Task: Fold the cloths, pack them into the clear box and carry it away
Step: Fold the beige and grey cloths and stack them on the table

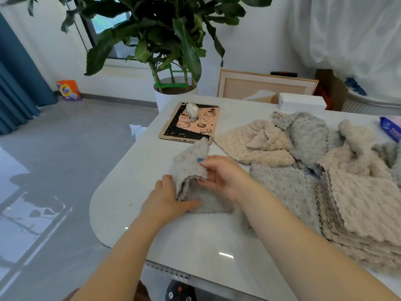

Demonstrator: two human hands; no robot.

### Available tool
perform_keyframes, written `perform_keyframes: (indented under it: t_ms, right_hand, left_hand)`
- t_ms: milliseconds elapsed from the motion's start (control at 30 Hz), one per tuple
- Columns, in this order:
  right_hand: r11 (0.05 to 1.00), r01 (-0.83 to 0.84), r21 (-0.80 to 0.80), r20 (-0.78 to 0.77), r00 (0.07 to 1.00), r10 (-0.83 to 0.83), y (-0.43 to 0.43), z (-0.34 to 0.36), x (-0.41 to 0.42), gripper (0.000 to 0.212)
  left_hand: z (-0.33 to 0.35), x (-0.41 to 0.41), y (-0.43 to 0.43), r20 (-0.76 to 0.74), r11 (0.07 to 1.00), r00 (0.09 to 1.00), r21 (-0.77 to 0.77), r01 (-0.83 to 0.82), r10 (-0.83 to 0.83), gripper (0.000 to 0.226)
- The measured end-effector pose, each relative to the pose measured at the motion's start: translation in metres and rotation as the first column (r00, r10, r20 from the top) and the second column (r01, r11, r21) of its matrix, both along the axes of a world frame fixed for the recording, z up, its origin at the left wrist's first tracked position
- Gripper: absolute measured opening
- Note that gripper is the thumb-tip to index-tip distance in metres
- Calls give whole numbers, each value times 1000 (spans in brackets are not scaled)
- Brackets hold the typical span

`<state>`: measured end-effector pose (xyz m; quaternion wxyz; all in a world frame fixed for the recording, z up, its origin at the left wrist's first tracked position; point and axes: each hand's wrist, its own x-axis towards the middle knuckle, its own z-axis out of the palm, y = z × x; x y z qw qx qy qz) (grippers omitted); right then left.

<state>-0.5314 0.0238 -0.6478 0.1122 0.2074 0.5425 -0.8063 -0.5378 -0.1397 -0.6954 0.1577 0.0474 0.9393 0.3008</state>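
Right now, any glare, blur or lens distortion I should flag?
Head view: small glare streak on the table towards its near edge; glossy floor mirrors window light at left; the raised grey cloth looks softly blurred; wide-angle bending toward the frame edges.

You are working with two hands, the left hand (167, 198) and the right hand (221, 177), on one grey cloth (191, 161). The tabletop (195, 246) is carrying one tablet (191, 124), one white box (301, 103), one blue packet (390, 128), one stack of beige cloths (358, 213) with layers too many to count, and at least four loose cloths (303, 131).
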Motion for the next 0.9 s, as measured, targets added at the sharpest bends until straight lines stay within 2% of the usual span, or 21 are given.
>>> perform_keyframes:
  t_ms: [100,200,300,367,400,467,500,533,567,633,700,767,833,867,900]
  right_hand:
    - [999,-29,31,-98,995,32,2,7,1,9]
    - [999,-20,-27,-245,969,13,11,23,7,12]
    - [995,38,-89,-410,909,-72,22,48,11,16]
    - [994,107,-2,-516,852,-92,28,61,10,19]
    - [981,165,98,-549,831,-85,30,65,9,18]
    - [893,286,347,-492,867,-86,34,59,8,14]
    - [838,283,466,-382,919,-98,37,49,6,24]
    - [829,209,519,-217,970,-108,39,37,6,37]
    - [868,88,489,-39,996,-79,41,27,8,52]
    - [967,-116,228,192,979,72,43,9,14,73]
    - [982,-186,23,208,962,177,42,0,21,73]
    - [989,-146,-31,111,983,149,39,0,25,43]
    - [999,-50,-12,-41,998,49,34,3,24,12]
    - [1000,16,23,-110,994,-13,33,6,23,6]
    - [996,79,51,-168,983,-70,32,7,21,9]
  left_hand:
    - [-11,-4,22,-198,976,971,199,-94,134,52]
    - [3,-11,34,-249,914,951,398,-72,184,10]
    - [40,-9,36,-96,788,987,614,-44,131,15]
    - [63,-3,29,55,675,998,737,-33,-12,10]
    - [71,0,25,133,612,989,788,-65,-67,13]
    - [80,3,18,280,502,953,845,-185,-120,23]
    - [81,4,15,339,460,933,852,-249,-123,26]
    - [83,5,14,396,427,910,849,-312,-121,28]
    - [84,4,12,438,405,892,839,-363,-108,29]
    - [82,3,9,497,402,864,810,-428,-81,35]
    - [78,0,5,527,437,847,778,-451,-64,40]
    - [75,-3,1,522,488,852,755,-439,-41,38]
    - [71,-6,-4,475,596,880,703,-388,13,36]
    - [70,-8,-7,437,655,899,667,-355,42,37]
    - [70,-10,-10,396,694,916,640,-329,68,37]
